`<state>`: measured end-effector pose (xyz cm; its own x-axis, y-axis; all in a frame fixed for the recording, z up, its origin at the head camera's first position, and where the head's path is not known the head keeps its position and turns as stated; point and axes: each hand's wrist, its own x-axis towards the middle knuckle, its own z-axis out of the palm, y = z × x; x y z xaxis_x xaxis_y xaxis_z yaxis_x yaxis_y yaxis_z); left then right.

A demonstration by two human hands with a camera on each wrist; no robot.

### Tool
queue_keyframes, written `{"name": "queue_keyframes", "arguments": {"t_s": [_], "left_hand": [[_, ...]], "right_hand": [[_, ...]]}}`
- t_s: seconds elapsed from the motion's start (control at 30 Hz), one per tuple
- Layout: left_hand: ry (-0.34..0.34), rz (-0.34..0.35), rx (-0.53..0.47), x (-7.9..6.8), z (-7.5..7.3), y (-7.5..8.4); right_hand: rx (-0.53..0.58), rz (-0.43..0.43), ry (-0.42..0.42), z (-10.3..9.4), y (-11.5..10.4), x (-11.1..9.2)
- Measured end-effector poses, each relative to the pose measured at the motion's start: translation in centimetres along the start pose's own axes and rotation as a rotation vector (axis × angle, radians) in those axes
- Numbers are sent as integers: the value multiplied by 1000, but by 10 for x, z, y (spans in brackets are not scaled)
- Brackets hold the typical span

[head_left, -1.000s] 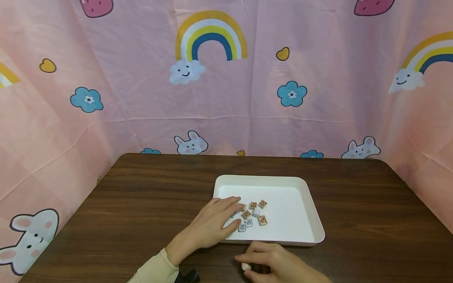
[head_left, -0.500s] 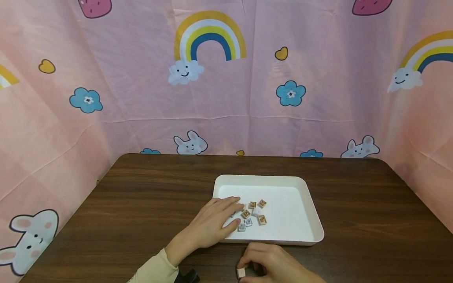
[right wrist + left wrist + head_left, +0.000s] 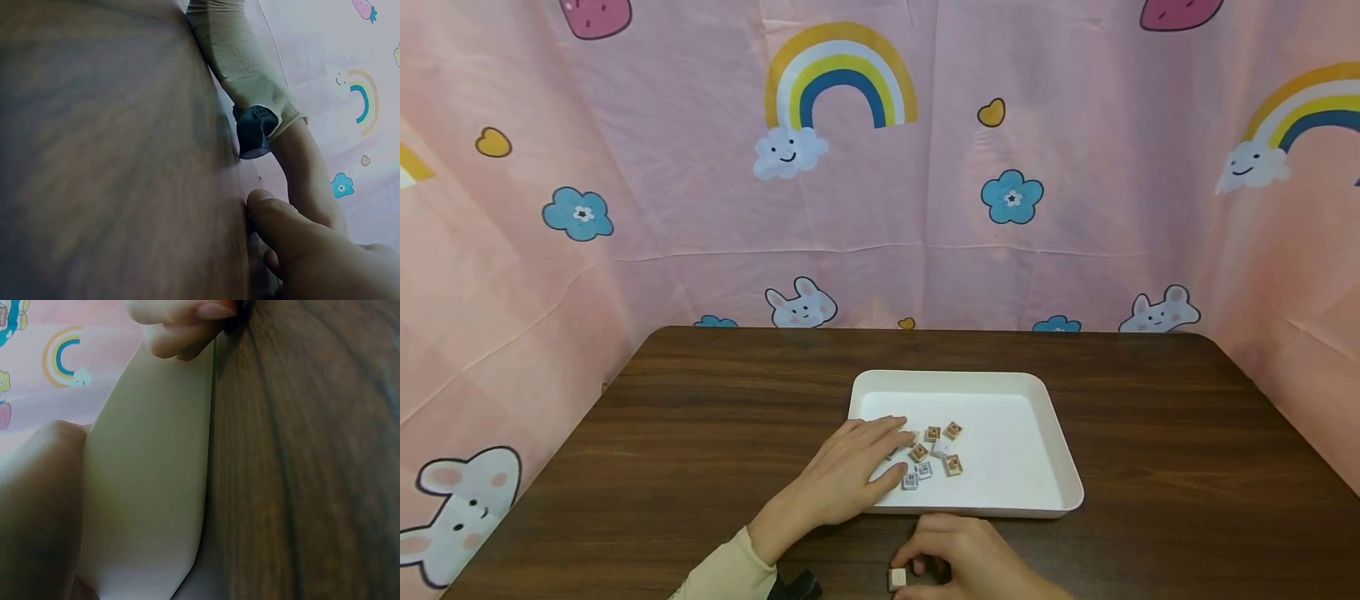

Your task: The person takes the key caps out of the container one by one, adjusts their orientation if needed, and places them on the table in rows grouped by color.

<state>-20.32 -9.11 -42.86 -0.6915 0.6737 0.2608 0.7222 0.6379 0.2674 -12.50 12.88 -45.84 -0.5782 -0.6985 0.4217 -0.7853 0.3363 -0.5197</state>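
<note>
My left hand (image 3: 842,471) reaches over the left wall of a white tray (image 3: 1030,442), fingers stretched out among small cube-shaped blocks. Some of these are tan blocks (image 3: 952,465) with dark marks on top; others are pale grey blocks (image 3: 911,481), also marked. Part of the group lies hidden under the fingers. Below the tray's front edge, my right hand (image 3: 966,558) pinches a small pale cube (image 3: 897,579) between thumb and forefinger, close over the table. In the right wrist view the right hand's thumb (image 3: 275,215) shows, but the cube is hidden.
The tray stands on a dark wood-grain table (image 3: 715,417). A black wrist camera (image 3: 801,586) sits on the left sleeve (image 3: 730,571). Pink printed cloth (image 3: 700,167) hangs behind the table and along both sides.
My right hand has shifted slightly left with the pale cube, which has turned so a flat face shows. My left hand stays in place over the tray.
</note>
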Motion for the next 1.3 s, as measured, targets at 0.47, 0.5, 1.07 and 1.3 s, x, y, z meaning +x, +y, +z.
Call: {"name": "queue_keyframes", "arguments": {"t_s": [0.47, 0.5, 1.07, 1.3], "left_hand": [[3, -23, -14, -5, 0, -3], [4, -24, -15, -5, 1, -3], [24, -1, -1, -3, 2, -1], [38, 10, 15, -2, 3, -1]], "right_hand": [[-91, -21, 47, 13, -3, 12], [-89, -20, 48, 14, -3, 12], [25, -88, 187, -2, -4, 11], [-87, -55, 400, -33, 8, 11]]}}
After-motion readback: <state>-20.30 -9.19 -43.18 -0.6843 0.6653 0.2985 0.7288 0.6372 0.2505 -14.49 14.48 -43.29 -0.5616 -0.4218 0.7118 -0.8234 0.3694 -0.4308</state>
